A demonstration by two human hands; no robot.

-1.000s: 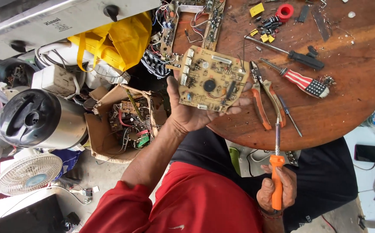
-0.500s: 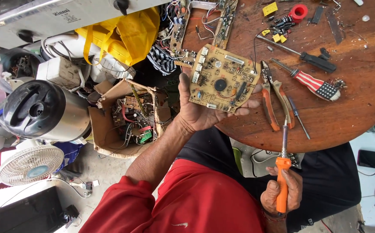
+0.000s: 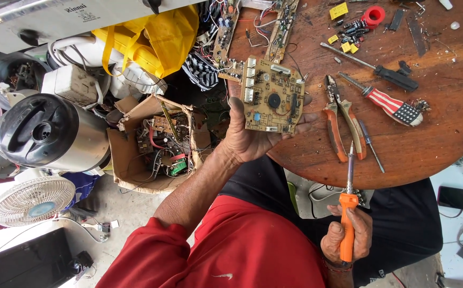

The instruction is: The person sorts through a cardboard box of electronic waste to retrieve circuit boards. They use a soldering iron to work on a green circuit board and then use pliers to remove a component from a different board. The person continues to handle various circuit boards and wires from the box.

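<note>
Cluttered table [image 3: 428, 138]; circuit board [image 3: 272, 96] in left grip [image 3: 253, 140]

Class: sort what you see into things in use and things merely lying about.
In use: circuit board in left hand; soldering iron in right hand.

Lying about: pliers, striped screwdriver, black screwdriver, red tape roll, cardboard box, fan.

The left hand [image 3: 250, 140] carries the circuit board [image 3: 272, 96] slightly toward 12 o'clock, nearer the pliers [image 3: 340, 125]; the right hand [image 3: 347, 238] edges its soldering iron [image 3: 348, 208] toward 3 o'clock.
</note>
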